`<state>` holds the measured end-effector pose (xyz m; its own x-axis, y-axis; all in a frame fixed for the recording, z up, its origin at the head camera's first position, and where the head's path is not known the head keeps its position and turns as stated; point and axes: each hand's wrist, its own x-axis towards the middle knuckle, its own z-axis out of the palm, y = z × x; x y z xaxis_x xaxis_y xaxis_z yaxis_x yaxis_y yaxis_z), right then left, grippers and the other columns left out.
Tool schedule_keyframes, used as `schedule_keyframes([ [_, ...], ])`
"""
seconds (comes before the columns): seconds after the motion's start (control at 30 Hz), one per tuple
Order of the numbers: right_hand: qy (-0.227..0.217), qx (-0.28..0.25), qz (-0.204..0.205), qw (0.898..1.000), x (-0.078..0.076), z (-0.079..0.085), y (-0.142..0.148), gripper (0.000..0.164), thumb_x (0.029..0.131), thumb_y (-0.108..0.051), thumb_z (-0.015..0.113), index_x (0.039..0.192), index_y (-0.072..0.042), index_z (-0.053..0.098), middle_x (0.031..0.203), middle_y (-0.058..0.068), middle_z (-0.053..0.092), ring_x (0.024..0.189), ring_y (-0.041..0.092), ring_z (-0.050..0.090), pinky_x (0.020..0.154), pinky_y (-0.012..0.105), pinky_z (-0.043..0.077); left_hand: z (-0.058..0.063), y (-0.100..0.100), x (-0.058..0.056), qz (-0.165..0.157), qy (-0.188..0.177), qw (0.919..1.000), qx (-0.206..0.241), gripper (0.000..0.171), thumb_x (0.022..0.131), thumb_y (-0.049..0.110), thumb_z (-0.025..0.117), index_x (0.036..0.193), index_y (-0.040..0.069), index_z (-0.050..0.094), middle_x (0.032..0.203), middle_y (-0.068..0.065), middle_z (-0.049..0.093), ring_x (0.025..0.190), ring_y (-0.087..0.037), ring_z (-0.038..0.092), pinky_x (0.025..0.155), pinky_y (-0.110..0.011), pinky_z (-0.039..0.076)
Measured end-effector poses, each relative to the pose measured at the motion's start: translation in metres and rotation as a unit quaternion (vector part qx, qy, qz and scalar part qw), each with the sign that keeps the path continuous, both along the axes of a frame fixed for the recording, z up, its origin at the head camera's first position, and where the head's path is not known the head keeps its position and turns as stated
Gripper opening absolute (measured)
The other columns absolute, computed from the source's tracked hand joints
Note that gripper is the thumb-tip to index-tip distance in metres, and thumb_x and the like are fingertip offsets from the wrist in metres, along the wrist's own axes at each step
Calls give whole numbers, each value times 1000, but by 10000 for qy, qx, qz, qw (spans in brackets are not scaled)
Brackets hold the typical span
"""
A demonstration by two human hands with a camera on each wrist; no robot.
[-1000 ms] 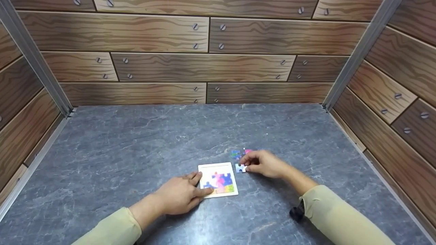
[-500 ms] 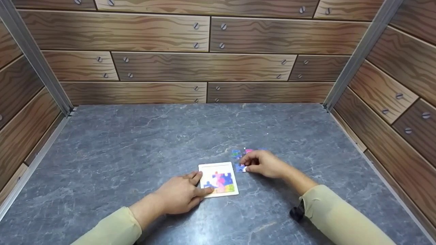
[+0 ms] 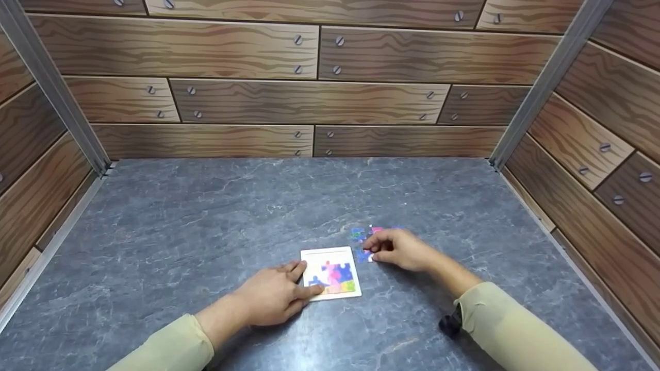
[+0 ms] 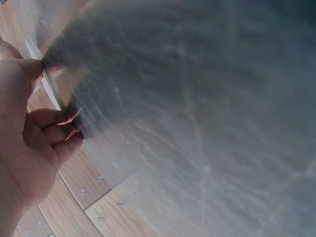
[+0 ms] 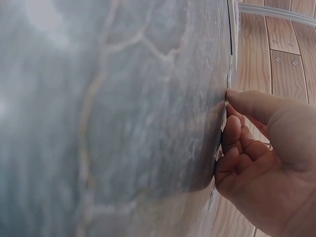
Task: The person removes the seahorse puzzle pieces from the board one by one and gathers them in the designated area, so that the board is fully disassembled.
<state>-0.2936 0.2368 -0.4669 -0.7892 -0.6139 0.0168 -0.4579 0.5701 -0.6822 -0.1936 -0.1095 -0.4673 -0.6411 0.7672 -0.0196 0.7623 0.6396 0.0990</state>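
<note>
In the head view a square white puzzle tray lies flat with several joined pink, blue and yellow pieces in it. My left hand rests along its left side, the thumb laid over the lower left part and a fingertip at the left edge. In the left wrist view that hand touches the rim of the tray. Just right of the tray, my right hand pinches a blue puzzle piece low at the table, partly hidden by the fingers. The right wrist view shows this hand with curled fingers.
Beyond the right hand lie loose puzzle pieces, one blue-green, one pink and one blue. The grey marbled tabletop is bordered by wood-patterned walls at the back and sides.
The puzzle piece at my right fingertips has shifted slightly, its pale glare giving way to blue. Both hands otherwise stay in place.
</note>
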Motion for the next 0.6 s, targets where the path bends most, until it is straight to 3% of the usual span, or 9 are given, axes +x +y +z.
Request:
schedule_keyframes([
  [0.33, -85, -108, 7, 9999, 2, 3, 1, 22, 95, -1, 74, 116, -4, 78, 102, 5, 76, 85, 13, 60, 76, 26, 50, 1, 1, 1, 3, 14, 10000, 45, 45, 111, 36, 54, 156, 37, 56, 157, -28, 48, 141, -43, 53, 109, -53, 51],
  [0.6, 152, 15, 44, 9999, 6, 19, -5, 22, 96, -2, 72, 117, -2, 76, 101, 4, 74, 90, 13, 64, 81, 29, 55, 2, -1, 2, -139, 253, 9995, 148, 45, 109, 31, 57, 155, 33, 58, 155, -29, 51, 137, -46, 57, 106, -54, 53],
])
